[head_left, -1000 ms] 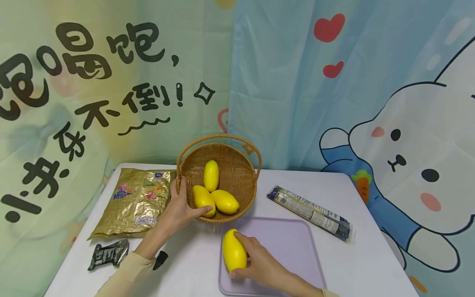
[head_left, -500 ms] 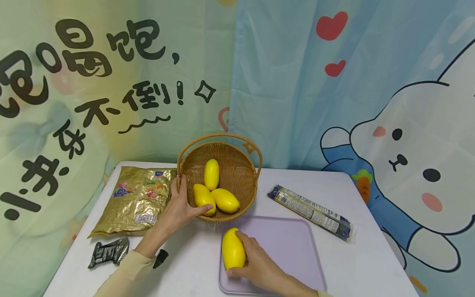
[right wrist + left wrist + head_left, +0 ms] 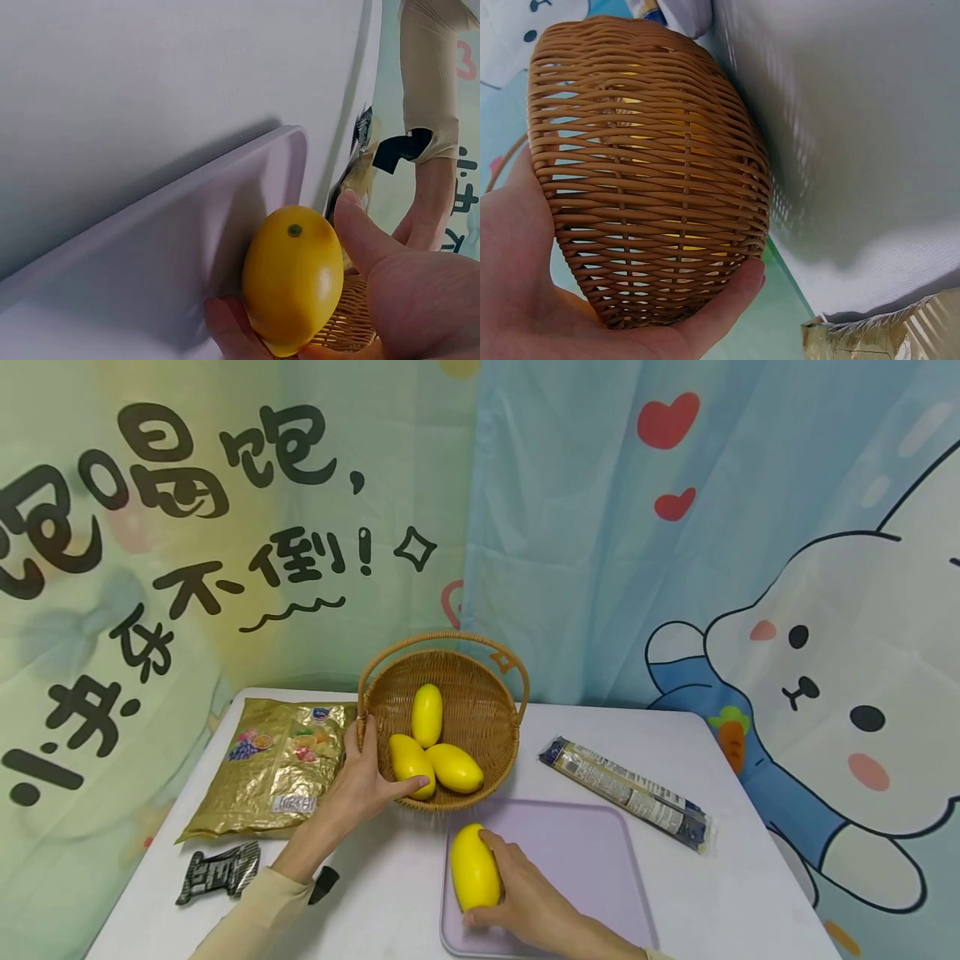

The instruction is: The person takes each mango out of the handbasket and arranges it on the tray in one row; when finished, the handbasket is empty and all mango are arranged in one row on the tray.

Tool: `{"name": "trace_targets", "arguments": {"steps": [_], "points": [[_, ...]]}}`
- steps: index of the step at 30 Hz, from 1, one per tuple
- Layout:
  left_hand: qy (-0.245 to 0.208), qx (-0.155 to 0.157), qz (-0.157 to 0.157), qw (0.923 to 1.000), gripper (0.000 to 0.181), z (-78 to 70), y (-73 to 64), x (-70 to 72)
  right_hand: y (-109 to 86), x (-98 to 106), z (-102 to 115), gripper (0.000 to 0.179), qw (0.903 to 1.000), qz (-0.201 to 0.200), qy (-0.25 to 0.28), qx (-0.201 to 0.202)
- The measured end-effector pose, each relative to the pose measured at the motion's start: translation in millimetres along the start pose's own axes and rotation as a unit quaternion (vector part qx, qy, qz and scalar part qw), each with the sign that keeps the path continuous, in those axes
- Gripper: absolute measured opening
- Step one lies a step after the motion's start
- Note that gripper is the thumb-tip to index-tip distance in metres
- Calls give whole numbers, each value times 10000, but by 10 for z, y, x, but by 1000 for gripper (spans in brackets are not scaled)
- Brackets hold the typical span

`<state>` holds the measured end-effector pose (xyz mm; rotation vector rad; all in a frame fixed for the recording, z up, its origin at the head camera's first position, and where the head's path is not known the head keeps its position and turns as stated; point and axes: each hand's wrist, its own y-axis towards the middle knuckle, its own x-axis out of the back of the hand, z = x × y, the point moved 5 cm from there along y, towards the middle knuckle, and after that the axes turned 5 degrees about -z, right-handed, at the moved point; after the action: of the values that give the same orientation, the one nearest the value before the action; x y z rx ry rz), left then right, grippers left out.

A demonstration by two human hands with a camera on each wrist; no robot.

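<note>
Right hand (image 3: 528,893): partly closed, thumb and fingers curved round the yellow mango (image 3: 476,870).
Yellow mango: held at the 9 o'clock side of the lilac tray (image 3: 592,852); contact cannot be told; best gripped evenly across its smooth middle, lest it be rolled.
Left hand (image 3: 367,782): curled round the wicker basket (image 3: 487,718) at 8 o'clock.
Wicker basket: best steadied there, so that the three mangoes (image 3: 456,767) inside are not tipped out.

Basket (image 3: 487,718) w/ 3 fruits (image 3: 456,767) behind tray (image 3: 577,860), btwn bag (image 3: 273,768) on L & packet (image 3: 626,793) on R.
</note>
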<state>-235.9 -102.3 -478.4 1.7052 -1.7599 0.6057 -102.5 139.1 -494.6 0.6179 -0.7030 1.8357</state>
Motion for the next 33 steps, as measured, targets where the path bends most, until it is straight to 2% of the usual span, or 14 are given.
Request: {"name": "trace_targets", "arguments": {"steps": [24,28,33], "points": [[5,-34,-37,10000,134,13,8,-11,-72,193,-59,108,9995,36,-243,-219],[13,-24,-17,10000,134,17,12,-13,-59,322,-38,105,9990,-31,-269,-364],[-13,-41,-20,10000,134,17,13,-16,-7,644,71,98,9980,-257,-463,-356]]}}
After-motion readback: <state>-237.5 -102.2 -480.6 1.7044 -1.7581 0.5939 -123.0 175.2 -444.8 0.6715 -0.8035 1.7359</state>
